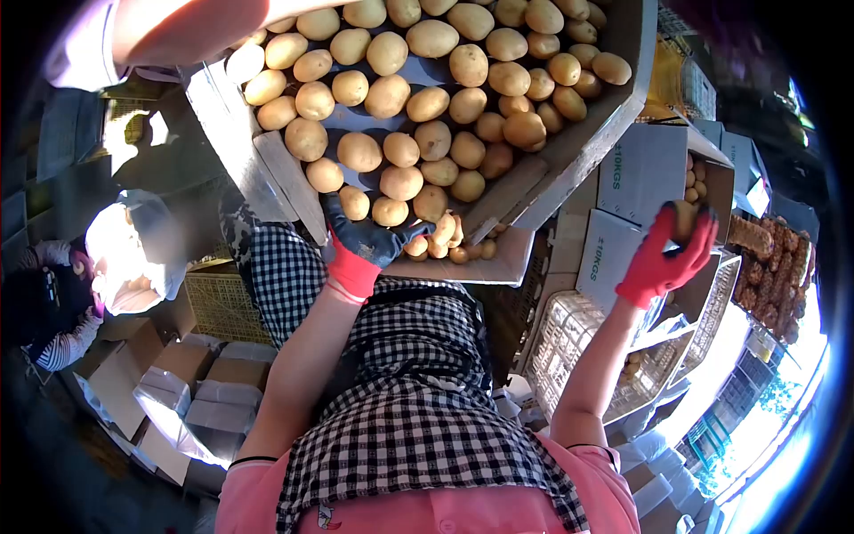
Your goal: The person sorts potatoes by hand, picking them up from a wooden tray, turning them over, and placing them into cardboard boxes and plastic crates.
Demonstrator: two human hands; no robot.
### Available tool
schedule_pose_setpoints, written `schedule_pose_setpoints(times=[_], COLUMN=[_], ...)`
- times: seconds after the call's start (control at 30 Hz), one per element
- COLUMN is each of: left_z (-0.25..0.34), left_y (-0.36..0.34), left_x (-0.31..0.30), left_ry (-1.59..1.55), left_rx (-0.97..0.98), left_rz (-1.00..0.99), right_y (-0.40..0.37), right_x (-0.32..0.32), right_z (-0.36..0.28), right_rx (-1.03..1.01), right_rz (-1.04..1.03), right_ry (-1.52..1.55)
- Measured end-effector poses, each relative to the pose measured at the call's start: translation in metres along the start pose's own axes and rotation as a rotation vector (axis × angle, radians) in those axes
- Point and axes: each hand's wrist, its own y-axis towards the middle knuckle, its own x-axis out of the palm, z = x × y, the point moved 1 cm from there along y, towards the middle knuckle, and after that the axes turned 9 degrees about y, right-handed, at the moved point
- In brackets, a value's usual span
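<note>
Many potatoes (359, 152) lie on a wooden-sided sorting table (596, 147) in front of me. At its lower end my left hand (366, 233), in a red glove with dark fingers, spreads its fingers against the nearest potatoes, with no grip on one that I can make out. Just below this outlet, a carton (505, 267) holds several small potatoes. Off to the right, my right hand (672, 254), gloved likewise, is wrapped round a single potato (684, 222), above a plastic crate (569, 343) and beside white cartons marked 10KGS (630, 173).
Another person's arm (191, 31) reaches over the table's upper left. At the far left a person in striped sleeves (67, 347) holds a pale bag (138, 254). Stacked boxes (227, 383) stand lower left, a yellow crate (222, 307) above them. Reddish-brown sacks (774, 276) lie far right.
</note>
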Motion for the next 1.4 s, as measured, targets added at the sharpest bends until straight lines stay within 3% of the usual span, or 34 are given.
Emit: schedule_pose_setpoints(times=[0.03,0.07,0.1,0.13,0.2,0.23,0.27,0.3,0.4,0.5,0.57,0.63,0.67,0.73,0.8,0.83,0.87,0.93,0.97,1.03,1.07,1.13,1.2,1.27,1.3,1.37,1.4], left_z=[-0.001,-0.003,-0.005,-0.006,-0.005,-0.005,-0.001,0.000,0.002,-0.001,0.000,0.002,0.004,0.000,-0.011,-0.021,-0.019,-0.012,-0.013,-0.006,-0.006,-0.007,-0.008,-0.011,-0.010,-0.008,-0.007], left_y=[0.004,0.009,0.008,0.007,0.006,0.008,0.009,0.009,0.019,0.006,0.002,0.007,0.007,0.000,0.000,0.001,-0.004,-0.014,-0.012,-0.018,-0.022,-0.014,-0.008,-0.003,-0.001,-0.002,0.000], left_x=[-0.002,-0.001,-0.002,0.004,0.013,-0.017,-0.008,0.003,-0.027,0.001,0.013,-0.028,-0.015,0.018,0.011,-0.021,-0.028,-0.029,-0.023,-0.016,-0.014,0.003,0.008,0.007,0.012,0.020,0.014], left_ry=[-0.010,-0.227,-0.144,-0.062,0.098,-0.292,-0.191,-0.095,0.029,0.024,-0.052,-0.238,-0.294,-0.121,0.002,0.328,0.475,0.769,0.074,0.029,-0.017,-0.081,-0.140,-0.281,-0.271,-0.134,-0.086], left_rx=[0.036,-0.103,-0.067,-0.027,0.059,0.064,0.103,0.141,0.244,0.124,0.081,-0.100,-0.164,0.012,0.029,0.213,0.264,0.367,0.283,0.187,0.088,0.087,0.072,0.041,0.029,0.067,0.088], left_rz=[0.035,-0.081,-0.126,-0.169,0.239,-0.050,-0.017,0.015,0.122,0.136,0.114,-0.037,-0.087,0.245,0.326,0.442,0.453,0.503,0.482,0.376,0.271,0.363,0.353,0.232,0.228,0.449,0.446], right_y=[0.020,0.016,0.006,0.000,-0.048,-0.080,-0.109,-0.125,-0.118,-0.061,-0.025,0.009,0.012,0.013,-0.019,-0.036,-0.051,-0.072,-0.074,-0.075,-0.063,-0.030,-0.005,0.004,0.000,-0.037,-0.063], right_x=[-0.005,0.004,0.019,0.041,0.087,0.109,0.134,0.151,0.157,0.083,0.035,0.001,0.005,0.042,0.095,0.122,0.151,0.194,0.201,0.177,0.144,0.082,0.049,0.041,0.057,0.111,0.135], right_z=[0.010,0.010,0.006,-0.046,-0.148,-0.191,-0.212,-0.224,-0.217,-0.170,-0.092,-0.014,-0.019,-0.041,-0.148,-0.187,-0.211,-0.224,-0.227,-0.209,-0.190,-0.117,-0.028,-0.045,-0.091,-0.188,-0.235], right_rx=[0.081,0.132,0.185,0.080,-0.239,-0.390,-0.504,-0.502,-0.450,-0.316,-0.173,0.183,0.184,-0.034,-0.238,-0.276,-0.269,-0.216,-0.210,-0.110,-0.174,-0.117,0.115,0.042,-0.074,-0.247,-0.350], right_rz=[-0.063,-0.174,-0.286,-0.426,-0.741,-0.839,-0.945,-0.877,-0.890,-0.743,-0.359,-0.032,-0.034,-0.290,-0.528,-0.672,-0.763,-0.656,-0.572,-0.574,-0.451,-0.155,-0.068,-0.171,-0.334,-0.663,-0.873], right_ry=[-0.518,-0.455,-0.390,0.022,0.571,0.504,0.328,0.240,0.383,0.587,0.346,0.022,0.021,-0.267,0.029,0.156,0.191,0.180,0.180,0.435,0.437,0.184,-0.342,-0.400,-0.159,0.531,0.585])
